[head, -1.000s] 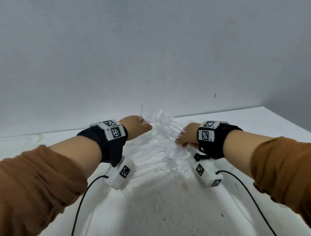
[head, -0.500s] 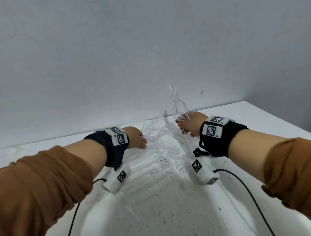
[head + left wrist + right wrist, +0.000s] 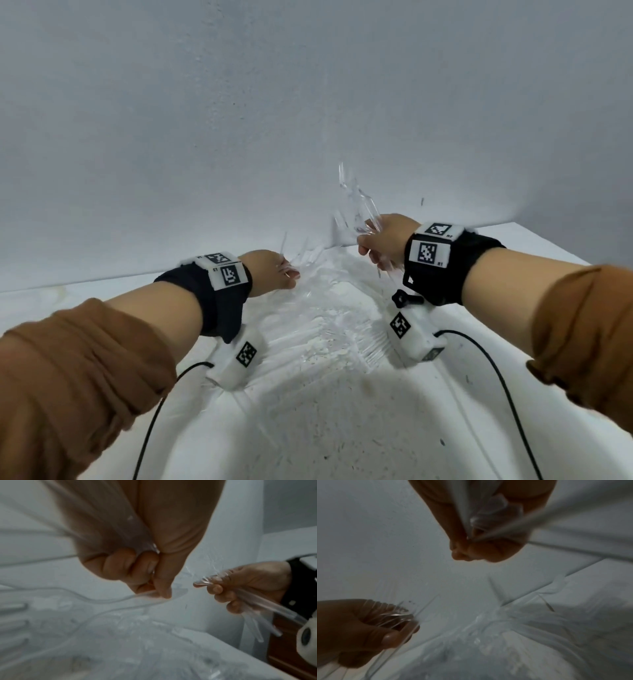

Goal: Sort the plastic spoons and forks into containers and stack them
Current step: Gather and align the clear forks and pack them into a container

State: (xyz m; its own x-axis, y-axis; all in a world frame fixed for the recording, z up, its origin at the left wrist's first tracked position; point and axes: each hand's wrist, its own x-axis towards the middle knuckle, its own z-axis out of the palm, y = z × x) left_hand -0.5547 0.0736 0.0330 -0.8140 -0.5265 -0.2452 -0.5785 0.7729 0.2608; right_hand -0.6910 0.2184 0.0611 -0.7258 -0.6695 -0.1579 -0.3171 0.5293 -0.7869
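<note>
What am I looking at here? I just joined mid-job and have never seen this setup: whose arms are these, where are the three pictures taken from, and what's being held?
No machine here: a person works bare-handed, with a camera strapped under each wrist and one on the head. The wide picture is the head view, looking down at a white table. The two dim pictures look along each hand from the wrist. A loose pile of clear plastic cutlery lies on the table. The right hand has a bundle of clear cutlery in its grip, raised above the pile. The left hand grips another bundle of cutlery, low by the pile. Spoons or forks: too blurred to tell.
</note>
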